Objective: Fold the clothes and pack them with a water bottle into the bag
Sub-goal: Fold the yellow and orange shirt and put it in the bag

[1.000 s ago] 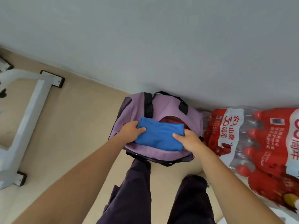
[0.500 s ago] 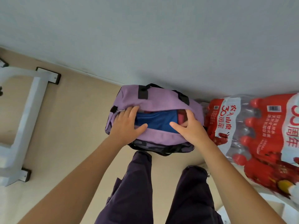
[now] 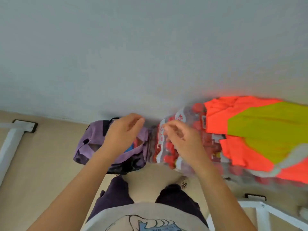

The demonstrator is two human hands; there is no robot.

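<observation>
Nearest the camera, dark trousers (image 3: 115,194) are seen above the floor (image 3: 41,172). Farther off, the left hand (image 3: 123,132) is held over the open purple bag (image 3: 93,140), fingers loosely curled, nothing gripped. To the right, the right hand (image 3: 181,140) hovers over the shrink-wrapped water bottles (image 3: 165,154), seemingly empty, though blurred. An orange and yellow garment (image 3: 260,130) lies on the pack, far right.
</observation>
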